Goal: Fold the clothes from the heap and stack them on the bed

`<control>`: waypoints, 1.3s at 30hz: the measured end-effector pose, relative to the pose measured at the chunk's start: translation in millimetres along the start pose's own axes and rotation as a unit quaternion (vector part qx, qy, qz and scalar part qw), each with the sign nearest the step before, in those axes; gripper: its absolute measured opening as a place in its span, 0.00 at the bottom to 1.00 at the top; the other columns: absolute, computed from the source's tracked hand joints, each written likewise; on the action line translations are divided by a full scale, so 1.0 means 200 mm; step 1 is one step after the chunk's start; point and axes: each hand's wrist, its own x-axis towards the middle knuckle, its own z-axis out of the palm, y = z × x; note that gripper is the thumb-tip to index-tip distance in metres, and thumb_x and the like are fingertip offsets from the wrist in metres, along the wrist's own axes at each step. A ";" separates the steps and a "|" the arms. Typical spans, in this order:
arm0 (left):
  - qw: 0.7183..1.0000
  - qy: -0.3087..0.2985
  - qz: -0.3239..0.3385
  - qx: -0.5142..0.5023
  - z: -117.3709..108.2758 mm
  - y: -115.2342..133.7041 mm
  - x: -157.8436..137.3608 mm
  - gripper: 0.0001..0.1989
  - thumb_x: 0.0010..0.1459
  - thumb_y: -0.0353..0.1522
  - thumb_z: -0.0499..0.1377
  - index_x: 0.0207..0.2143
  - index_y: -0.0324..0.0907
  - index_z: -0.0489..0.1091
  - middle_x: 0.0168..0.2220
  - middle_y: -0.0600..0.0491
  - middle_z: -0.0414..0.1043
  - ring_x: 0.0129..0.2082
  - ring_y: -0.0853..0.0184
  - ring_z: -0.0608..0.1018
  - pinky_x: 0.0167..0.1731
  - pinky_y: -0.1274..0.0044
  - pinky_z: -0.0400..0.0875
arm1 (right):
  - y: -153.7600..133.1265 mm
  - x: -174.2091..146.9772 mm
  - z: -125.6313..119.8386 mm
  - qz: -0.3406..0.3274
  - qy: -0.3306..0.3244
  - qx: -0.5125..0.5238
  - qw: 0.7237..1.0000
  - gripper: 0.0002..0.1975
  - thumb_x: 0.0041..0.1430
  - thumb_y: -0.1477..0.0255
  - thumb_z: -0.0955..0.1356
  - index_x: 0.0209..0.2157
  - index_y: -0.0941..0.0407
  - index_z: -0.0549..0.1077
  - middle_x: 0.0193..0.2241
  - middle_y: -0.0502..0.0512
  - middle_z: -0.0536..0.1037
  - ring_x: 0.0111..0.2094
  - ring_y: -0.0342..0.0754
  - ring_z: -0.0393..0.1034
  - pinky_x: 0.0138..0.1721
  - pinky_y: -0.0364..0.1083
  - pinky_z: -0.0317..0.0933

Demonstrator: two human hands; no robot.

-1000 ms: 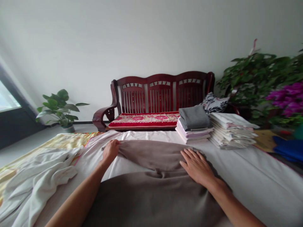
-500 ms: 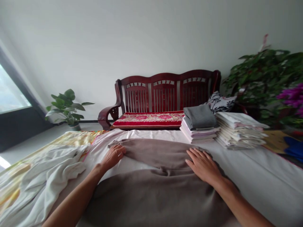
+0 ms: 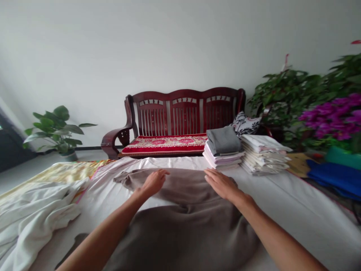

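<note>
A grey-brown cloth garment [image 3: 183,233] lies spread out and rumpled in front of me, with a fold across its middle. My left hand [image 3: 154,182] is over the far left part of the garment, fingers loosely bent and holding nothing that I can see. Over the far right part is my right hand [image 3: 221,183], its fingers stretched out. Whether either hand touches the fabric, I cannot tell. Beneath the garment is a white sheet [image 3: 293,210].
At the back right stand a stack topped with folded grey cloth [image 3: 224,140] and a stack of folded white cloth [image 3: 265,156]. Loose white cloth [image 3: 42,222] lies left. Beyond are a red wooden bench [image 3: 180,113] and a potted plant [image 3: 58,128]. Blue cloth [image 3: 334,178] is far right.
My hands have moved closer together, the left going right and the right going left and slightly farther out. The view has turned to the right.
</note>
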 end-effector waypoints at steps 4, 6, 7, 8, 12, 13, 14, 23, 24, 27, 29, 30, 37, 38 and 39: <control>0.995 -0.044 0.086 -0.001 0.20 0.13 0.09 0.23 0.68 0.38 0.49 0.63 0.43 0.65 0.66 0.45 0.61 0.67 0.57 0.62 0.65 0.64 0.54 | -0.09 0.02 0.09 -0.025 -0.102 -0.075 0.992 0.29 0.70 0.59 0.55 0.67 0.56 0.60 0.68 0.61 0.58 0.68 0.58 0.51 0.65 0.62 0.49; 0.994 -0.050 0.090 0.027 0.25 0.10 0.10 0.26 0.68 0.42 0.49 0.65 0.45 0.60 0.69 0.45 0.54 0.69 0.55 0.56 0.66 0.60 0.51 | -0.08 0.00 0.13 0.005 -0.100 -0.108 0.989 0.31 0.69 0.58 0.55 0.68 0.59 0.58 0.69 0.64 0.55 0.69 0.59 0.48 0.66 0.62 0.46; 0.994 -0.051 0.090 0.042 0.25 0.06 0.09 0.27 0.68 0.43 0.48 0.66 0.47 0.58 0.70 0.45 0.52 0.70 0.55 0.55 0.66 0.59 0.50 | -0.06 -0.01 0.14 0.017 -0.095 -0.122 0.988 0.32 0.69 0.58 0.55 0.68 0.60 0.57 0.69 0.65 0.54 0.69 0.60 0.48 0.67 0.61 0.46; 0.993 -0.050 0.086 0.057 0.25 0.01 0.08 0.27 0.69 0.44 0.47 0.67 0.49 0.57 0.70 0.46 0.52 0.70 0.55 0.54 0.66 0.59 0.49 | -0.03 -0.01 0.14 0.024 -0.089 -0.133 0.987 0.33 0.68 0.57 0.56 0.68 0.62 0.57 0.68 0.67 0.55 0.69 0.60 0.49 0.67 0.60 0.45; 0.994 -0.038 0.026 0.101 0.18 -0.23 0.02 0.27 0.69 0.44 0.46 0.68 0.52 0.54 0.70 0.49 0.52 0.70 0.55 0.55 0.66 0.59 0.48 | 0.05 -0.03 0.17 0.021 -0.057 -0.135 0.989 0.34 0.67 0.55 0.56 0.67 0.60 0.58 0.67 0.67 0.58 0.68 0.59 0.51 0.66 0.59 0.48; 0.993 -0.033 0.004 0.113 0.16 -0.28 0.01 0.27 0.69 0.44 0.46 0.68 0.52 0.55 0.70 0.49 0.53 0.70 0.55 0.55 0.66 0.59 0.48 | 0.06 -0.03 0.18 0.019 -0.049 -0.133 0.990 0.34 0.67 0.54 0.56 0.67 0.59 0.59 0.67 0.66 0.58 0.68 0.59 0.52 0.66 0.59 0.48; 0.991 -0.028 -0.019 0.126 0.14 -0.32 -0.01 0.27 0.69 0.44 0.47 0.68 0.51 0.55 0.69 0.48 0.54 0.69 0.54 0.56 0.66 0.59 0.48 | 0.07 -0.02 0.19 0.020 -0.043 -0.132 0.990 0.34 0.67 0.54 0.56 0.67 0.59 0.59 0.67 0.66 0.58 0.68 0.58 0.52 0.66 0.58 0.48; 0.986 0.066 -0.090 0.125 -0.07 -0.32 -0.23 0.21 0.65 0.35 0.52 0.59 0.44 0.66 0.63 0.43 0.65 0.63 0.54 0.65 0.62 0.62 0.57 | -0.04 -0.07 0.00 0.003 0.002 -0.033 0.999 0.25 0.66 0.65 0.60 0.60 0.58 0.68 0.62 0.64 0.69 0.63 0.54 0.61 0.63 0.54 0.53; 0.990 0.078 -0.065 0.096 -0.11 -0.31 -0.29 0.20 0.65 0.35 0.51 0.58 0.44 0.68 0.60 0.45 0.68 0.60 0.56 0.69 0.60 0.65 0.61 | -0.07 -0.11 -0.04 -0.023 0.031 -0.002 0.999 0.22 0.66 0.66 0.61 0.57 0.57 0.70 0.59 0.62 0.72 0.60 0.53 0.64 0.62 0.53 0.56; 0.996 0.082 -0.020 0.037 -0.21 -0.29 -0.51 0.16 0.67 0.39 0.49 0.48 0.46 0.73 0.49 0.49 0.75 0.49 0.61 0.76 0.51 0.70 0.69 | -0.17 -0.29 -0.15 -0.090 0.052 0.077 0.992 0.12 0.64 0.65 0.64 0.43 0.53 0.76 0.44 0.56 0.80 0.48 0.50 0.72 0.52 0.50 0.63; 0.998 0.052 -0.006 0.029 -0.26 -0.27 -0.65 0.17 0.68 0.42 0.48 0.43 0.46 0.75 0.44 0.50 0.76 0.46 0.61 0.77 0.49 0.71 0.69 | -0.25 -0.43 -0.18 -0.125 0.017 0.097 0.987 0.08 0.62 0.64 0.68 0.36 0.53 0.76 0.36 0.53 0.79 0.41 0.50 0.72 0.46 0.49 0.63; 0.999 0.031 -0.003 0.029 -0.27 -0.26 -0.71 0.17 0.67 0.43 0.49 0.43 0.47 0.75 0.44 0.51 0.76 0.45 0.61 0.77 0.49 0.71 0.68 | -0.29 -0.50 -0.18 -0.143 -0.007 0.098 0.985 0.08 0.59 0.63 0.71 0.35 0.53 0.76 0.34 0.52 0.78 0.39 0.50 0.71 0.44 0.49 0.63; 0.995 -0.030 -0.083 0.044 -0.25 -0.23 -0.94 0.16 0.61 0.46 0.55 0.40 0.45 0.73 0.42 0.49 0.74 0.44 0.57 0.74 0.46 0.69 0.67 | -0.49 -0.73 -0.06 -0.188 -0.061 0.058 0.978 0.10 0.54 0.69 0.75 0.38 0.52 0.77 0.34 0.50 0.76 0.39 0.51 0.68 0.42 0.50 0.59; 0.995 -0.031 -0.089 0.039 -0.26 -0.23 -0.96 0.15 0.60 0.45 0.55 0.38 0.44 0.72 0.41 0.49 0.74 0.44 0.57 0.74 0.45 0.69 0.66 | -0.50 -0.73 -0.04 -0.194 -0.053 0.058 0.978 0.06 0.56 0.70 0.74 0.37 0.52 0.77 0.33 0.50 0.76 0.38 0.50 0.68 0.42 0.49 0.59; 0.994 -0.035 -0.095 0.030 -0.27 -0.23 -0.97 0.15 0.61 0.45 0.55 0.37 0.44 0.71 0.39 0.50 0.74 0.42 0.58 0.75 0.43 0.70 0.66 | -0.50 -0.72 -0.04 -0.200 -0.048 0.062 0.977 0.02 0.59 0.70 0.72 0.36 0.52 0.77 0.32 0.50 0.76 0.37 0.50 0.68 0.41 0.49 0.59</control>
